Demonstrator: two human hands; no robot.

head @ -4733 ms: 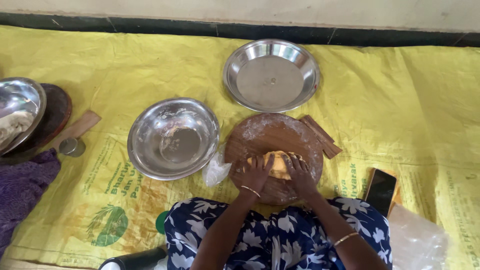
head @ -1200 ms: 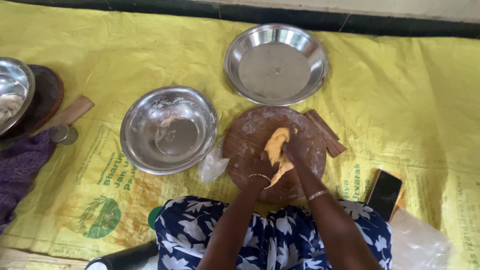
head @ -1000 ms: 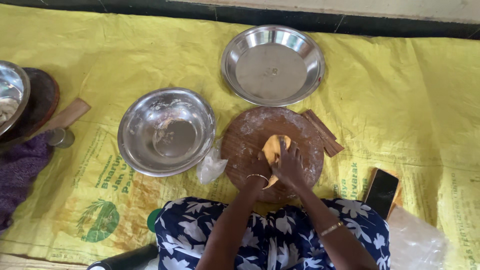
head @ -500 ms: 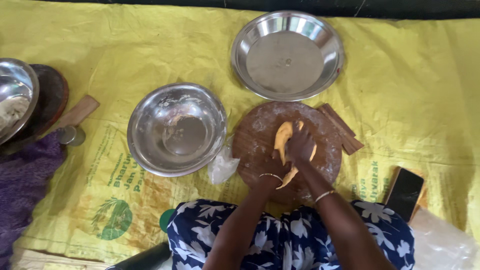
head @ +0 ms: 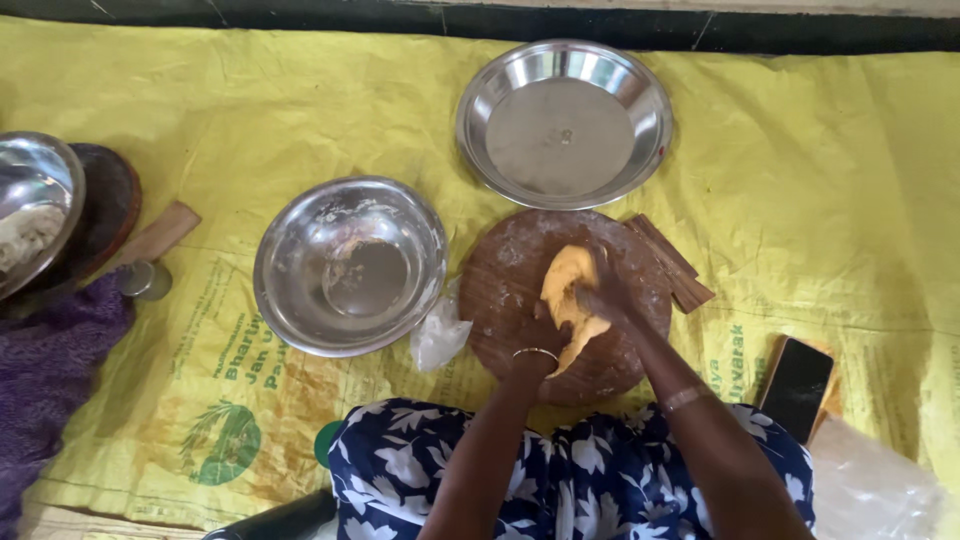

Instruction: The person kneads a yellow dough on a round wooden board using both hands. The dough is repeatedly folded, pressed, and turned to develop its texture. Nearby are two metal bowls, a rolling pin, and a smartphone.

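A lump of yellow-orange dough (head: 563,283) lies stretched out on a round, floured wooden board (head: 510,280) in front of my knees. My right hand (head: 605,290) presses down on the dough's right side, fingers curled over it. My left hand (head: 547,338) holds the near end of the dough, mostly hidden under it. Both wrists wear thin bangles.
An empty steel bowl (head: 350,265) sits left of the board, a wide steel plate (head: 563,125) beyond it. A crumpled plastic bag (head: 440,335), wooden sticks (head: 672,262), a dark phone (head: 797,388) and a second bowl (head: 35,215) at far left lie on the yellow sheet (head: 820,200).
The dough has been worked from a compact lump into a longer, stretched piece, and my hands have shifted along it. The camera view has moved slightly.
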